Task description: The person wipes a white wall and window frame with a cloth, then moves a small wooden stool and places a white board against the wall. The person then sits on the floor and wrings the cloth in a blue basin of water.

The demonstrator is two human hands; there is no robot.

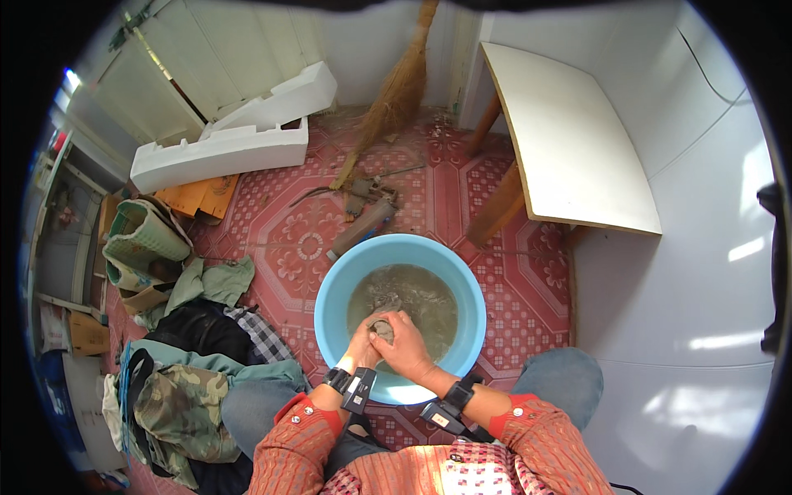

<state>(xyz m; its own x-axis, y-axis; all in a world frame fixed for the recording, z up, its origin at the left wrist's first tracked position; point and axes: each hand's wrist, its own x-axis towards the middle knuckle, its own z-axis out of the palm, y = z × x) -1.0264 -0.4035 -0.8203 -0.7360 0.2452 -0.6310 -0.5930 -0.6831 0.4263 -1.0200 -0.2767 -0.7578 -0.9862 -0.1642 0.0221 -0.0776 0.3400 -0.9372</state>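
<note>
Nearest, at lower edge: both forearms in orange-red knit sleeves, black strapped wrist units on each. Knees in blue denim spread either side of blue basin (330, 289), so squatting or sitting low with tub pulled in close for reach.

Over near rim of basin: left hand (363, 345) and right hand (406, 346) pressed together, fingers of both curled tight round a small wad of grey cloth (382, 329), held at the surface of the water. Looks like a rubbing or wringing grip, hands opposed to work the fabric between them. Exact finger positions on the left partly hidden by the right.

Inside basin: murky grey water (412, 293), more cloth apparently submerged, hard to tell.

Near left: heap of clothes (177, 396), camouflage and dark items, within arm's reach of the tub.

Mid floor, just beyond basin: grey metal tool (363, 219) lying on red patterned tiles.

Far: straw broom (396, 95) leaning on wall, white foam packing (231, 140) at left, pale wooden table (569, 140) at right, apart from the basin.
</note>
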